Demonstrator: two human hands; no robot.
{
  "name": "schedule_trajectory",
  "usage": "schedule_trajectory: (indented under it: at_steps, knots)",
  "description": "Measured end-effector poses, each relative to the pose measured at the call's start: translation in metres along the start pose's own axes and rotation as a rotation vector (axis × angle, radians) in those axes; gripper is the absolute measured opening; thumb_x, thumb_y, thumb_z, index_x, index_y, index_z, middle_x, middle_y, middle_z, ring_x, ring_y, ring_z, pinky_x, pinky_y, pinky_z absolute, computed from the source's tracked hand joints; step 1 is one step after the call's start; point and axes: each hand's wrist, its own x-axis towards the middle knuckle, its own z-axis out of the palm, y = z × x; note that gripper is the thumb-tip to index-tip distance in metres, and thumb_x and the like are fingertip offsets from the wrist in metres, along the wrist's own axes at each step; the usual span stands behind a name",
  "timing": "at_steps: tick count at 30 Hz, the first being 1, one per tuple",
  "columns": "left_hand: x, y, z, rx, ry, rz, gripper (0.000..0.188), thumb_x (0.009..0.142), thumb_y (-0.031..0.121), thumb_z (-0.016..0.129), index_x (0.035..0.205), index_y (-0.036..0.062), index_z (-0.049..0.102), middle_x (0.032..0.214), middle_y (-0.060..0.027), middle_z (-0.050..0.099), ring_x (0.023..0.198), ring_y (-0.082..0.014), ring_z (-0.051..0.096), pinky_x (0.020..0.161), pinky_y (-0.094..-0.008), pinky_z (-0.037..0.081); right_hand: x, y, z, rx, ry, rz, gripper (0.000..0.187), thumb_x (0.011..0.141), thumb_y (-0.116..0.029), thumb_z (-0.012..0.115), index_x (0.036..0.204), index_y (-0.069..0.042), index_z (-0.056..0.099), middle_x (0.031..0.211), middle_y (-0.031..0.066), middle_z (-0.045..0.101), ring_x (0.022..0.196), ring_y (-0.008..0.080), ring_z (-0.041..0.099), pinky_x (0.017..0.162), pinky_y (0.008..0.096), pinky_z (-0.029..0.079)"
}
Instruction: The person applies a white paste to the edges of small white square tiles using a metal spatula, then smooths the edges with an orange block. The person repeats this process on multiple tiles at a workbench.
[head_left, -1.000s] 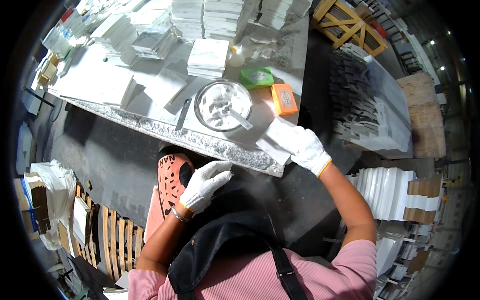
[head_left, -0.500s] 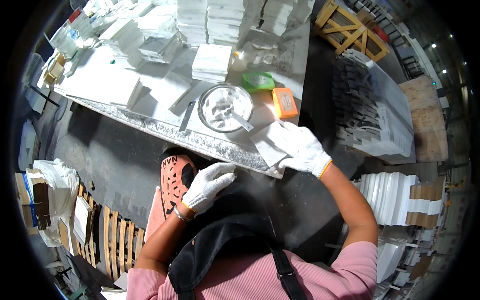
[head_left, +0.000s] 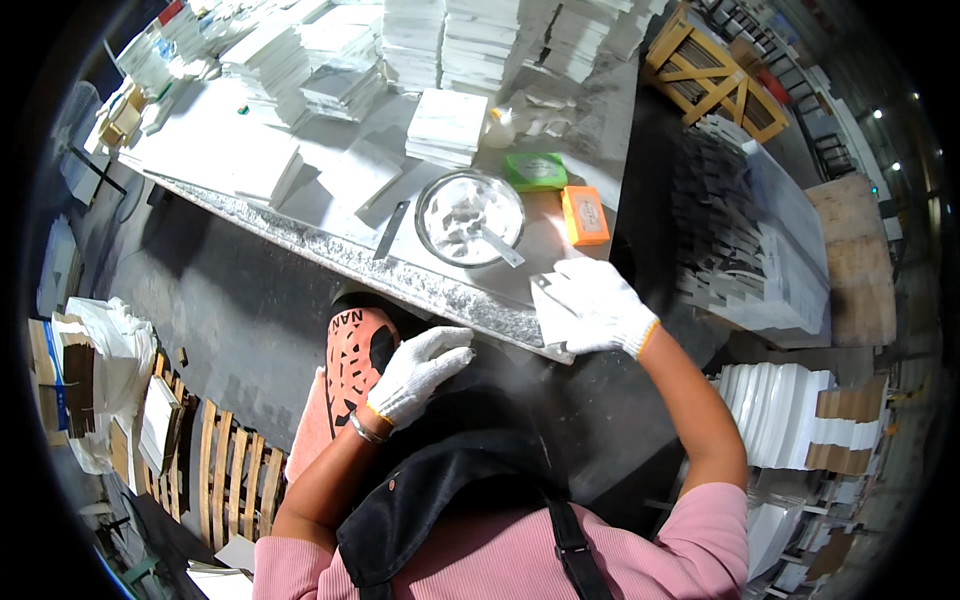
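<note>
My right hand, in a white knit glove, is at the near right corner of a stone-topped table. It grips a flat white tile, its fingers lying over much of it. My left hand, gloved too, hovers short of the table edge with fingers loosely curved and nothing in them. Left of the tile sits a round clear bowl of white paste with a metal scraper leaning in it. Another flat blade lies beside the bowl. An orange box and a green box stand just beyond.
Stacked white marble tiles and taller stacks fill the table's far side. Layered slabs stand to the right, with a yellow wooden crate behind. A slatted pallet lies on the floor at left.
My right hand has slid nearer and leftward over the white tile, covering more of it. The view has shifted slightly. My left hand stays much the same.
</note>
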Motion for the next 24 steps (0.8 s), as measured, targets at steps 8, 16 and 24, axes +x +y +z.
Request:
schedule_trajectory:
  at_steps: [8,16,24]
  knots:
    - [0.024,0.021,0.032,-0.202,-0.272,-0.052,0.069,0.098,0.027,0.072,0.153,-0.0024,0.043,0.144,-0.0147,0.058,0.133,-0.0215,0.054,0.113,-0.0358,0.042,-0.08,-0.06,0.026,1.978,0.319,0.257,0.105,0.074,-0.035,0.083,0.158,0.005,0.033,0.155,0.0208,0.047,0.14,0.0324,0.051,0.117,0.0438,0.04]
    - [0.026,0.028,0.059,-0.417,-0.352,-0.05,0.047,0.097,0.018,0.073,0.138,0.0006,0.058,0.124,-0.0052,0.068,0.108,-0.0127,0.065,0.094,-0.0309,0.055,-0.062,-0.106,0.025,1.586,0.558,0.63,0.064,0.088,-0.019,0.074,0.144,0.007,0.053,0.129,0.0142,0.068,0.117,0.0192,0.065,0.104,0.0345,0.051]
    - [0.015,0.026,0.047,-0.354,-0.28,-0.01,0.042,0.098,0.016,0.072,0.135,0.0,0.06,0.121,-0.0051,0.069,0.107,-0.0118,0.065,0.094,-0.0301,0.055,-0.018,-0.121,-0.008,0.866,0.819,0.558,0.065,0.091,-0.023,0.078,0.146,0.0,0.053,0.134,0.0183,0.066,0.119,0.0272,0.065,0.099,0.0391,0.053]
